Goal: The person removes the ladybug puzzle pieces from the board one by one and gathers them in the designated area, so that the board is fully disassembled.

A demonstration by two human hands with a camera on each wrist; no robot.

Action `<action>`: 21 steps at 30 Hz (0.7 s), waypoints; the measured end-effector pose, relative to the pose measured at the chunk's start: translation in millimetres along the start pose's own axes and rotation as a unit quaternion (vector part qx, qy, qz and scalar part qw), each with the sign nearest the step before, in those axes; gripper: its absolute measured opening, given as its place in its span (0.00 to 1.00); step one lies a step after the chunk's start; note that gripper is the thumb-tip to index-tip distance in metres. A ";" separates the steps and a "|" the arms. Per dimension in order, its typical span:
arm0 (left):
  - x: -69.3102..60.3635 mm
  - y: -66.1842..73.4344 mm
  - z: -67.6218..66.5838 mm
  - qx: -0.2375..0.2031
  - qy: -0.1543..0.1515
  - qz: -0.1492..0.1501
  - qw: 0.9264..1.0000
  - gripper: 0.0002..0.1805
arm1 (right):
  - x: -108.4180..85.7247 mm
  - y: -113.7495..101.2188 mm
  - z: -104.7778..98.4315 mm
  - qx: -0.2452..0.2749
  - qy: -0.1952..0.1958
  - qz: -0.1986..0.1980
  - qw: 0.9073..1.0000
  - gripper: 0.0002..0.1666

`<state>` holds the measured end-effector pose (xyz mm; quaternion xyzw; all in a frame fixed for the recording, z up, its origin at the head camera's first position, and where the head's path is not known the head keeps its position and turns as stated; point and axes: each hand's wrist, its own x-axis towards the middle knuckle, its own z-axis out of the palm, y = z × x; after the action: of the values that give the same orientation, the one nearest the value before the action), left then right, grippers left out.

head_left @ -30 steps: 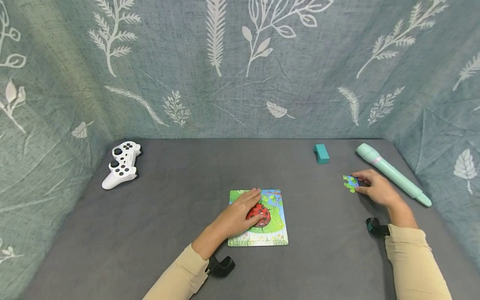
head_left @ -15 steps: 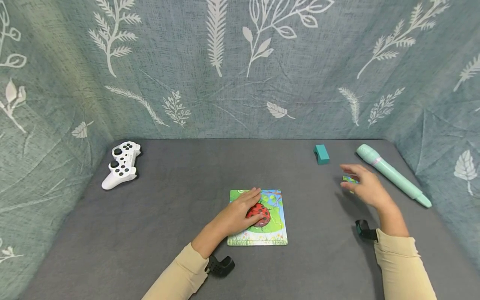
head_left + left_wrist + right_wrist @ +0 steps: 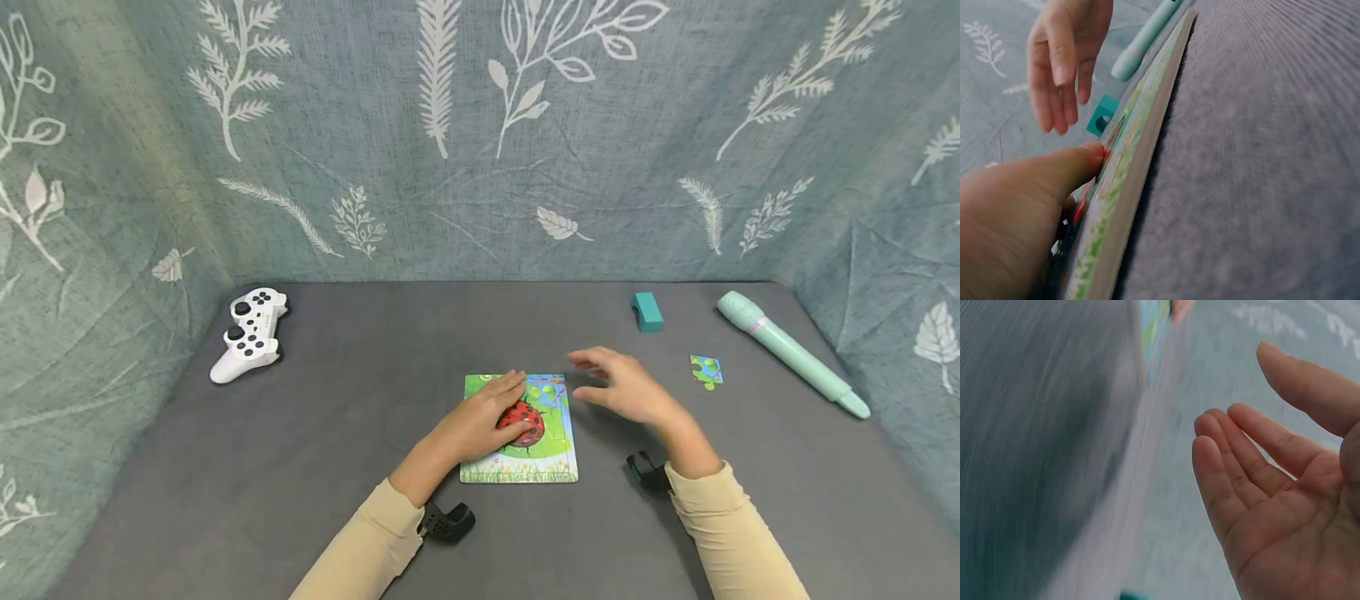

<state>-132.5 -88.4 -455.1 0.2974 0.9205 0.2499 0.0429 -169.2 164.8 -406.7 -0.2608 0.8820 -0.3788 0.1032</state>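
A square ladybug jigsaw puzzle (image 3: pixel 555 454) lies flat on the grey table in the head view. My left hand (image 3: pixel 483 421) rests on its left part with fingers extended, covering some of the picture. In the left wrist view the thumb (image 3: pixel 1066 169) lies over the puzzle's face. Just off the puzzle's right edge, my right hand (image 3: pixel 626 387) is in the air with nothing in it. Its fingers (image 3: pixel 1235 456) look relaxed and spread from the thumb in the right wrist view. A loose puzzle piece (image 3: pixel 707 372), green and blue, lies on the table farther right.
A white game controller (image 3: pixel 251 335) lies at the far left. Toward the back right sits a teal block (image 3: pixel 647 312) with a notch. A mint microphone-shaped stick (image 3: pixel 793 354) lies along the right side. A patterned curtain (image 3: pixel 480 208) stands behind the table (image 3: pixel 360 358).
My right hand has let go of the loose puzzle piece and moved left to beside the puzzle. The piece stays on the table. My left hand keeps its place on the puzzle.
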 end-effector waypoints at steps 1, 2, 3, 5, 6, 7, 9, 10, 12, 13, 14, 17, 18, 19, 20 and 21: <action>0.0 -0.6 0.7 0.000 0.001 0.002 1.000 0.35 | 3.2 -3.6 4.7 0.006 -0.008 -0.004 1.000 0.29; -0.3 -1.0 1.1 -0.001 0.004 0.004 1.000 0.35 | 6.0 -6.9 8.9 0.010 -0.014 -0.008 1.000 0.28; -0.7 -1.4 1.0 -0.004 0.007 0.008 1.000 0.34 | 8.6 -10.0 13.0 0.011 -0.021 -0.010 1.000 0.28; -1.8 -2.0 0.0 -0.012 0.016 0.017 1.000 0.34 | 13.0 -14.7 20.5 0.009 -0.033 -0.011 0.999 0.28; -2.7 -2.3 -1.2 -0.016 0.020 0.020 0.999 0.34 | 14.5 -16.4 23.7 0.005 -0.039 -0.010 0.999 0.28; -3.4 -3.1 -2.9 -0.019 0.023 0.023 0.999 0.34 | 16.0 -18.2 26.6 0.003 -0.045 -0.008 0.999 0.28; -5.6 -5.6 -6.1 -0.025 0.026 0.020 0.999 0.35 | 18.8 -21.0 32.3 -0.007 -0.055 -0.001 0.998 0.29; -7.2 -7.2 -7.4 -0.027 0.025 0.014 0.999 0.36 | 19.9 -21.9 34.9 -0.012 -0.058 0.003 0.998 0.29; -11.9 -11.1 -9.5 -0.029 0.020 0.000 0.999 0.37 | 21.6 -23.8 39.8 -0.019 -0.064 0.014 0.998 0.30; -14.0 -13.4 -10.0 -0.030 0.017 -0.004 0.999 0.37 | 22.4 -24.9 42.0 -0.023 -0.066 0.019 0.997 0.30; -15.7 -15.4 -10.4 -0.031 0.015 -0.008 0.999 0.37 | 23.3 -25.3 44.1 -0.030 -0.063 0.021 0.997 0.30; -19.9 -18.1 -9.7 -0.034 0.018 -0.006 0.999 0.36 | 24.3 -26.0 48.9 -0.047 -0.057 0.026 0.997 0.30; -20.2 -18.2 -9.0 -0.035 0.020 -0.005 0.999 0.36 | 24.3 -26.2 50.1 -0.052 -0.053 0.026 0.997 0.30; -20.3 -17.9 -8.5 -0.037 0.023 -0.003 0.999 0.36 | 24.1 -26.3 50.9 -0.056 -0.050 0.025 0.997 0.29; -20.5 -17.1 -8.1 -0.038 0.026 -0.004 0.999 0.36 | 23.9 -26.1 51.6 -0.059 -0.048 0.025 0.997 0.29; -20.4 -16.4 -7.5 -0.040 0.028 -0.006 0.999 0.36 | 23.7 -25.7 52.4 -0.060 -0.045 0.026 0.997 0.29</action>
<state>-126.1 -114.7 -457.9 0.2829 0.9124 0.2943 0.0299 -159.5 105.1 -424.0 -0.2598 0.9042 -0.3101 0.1367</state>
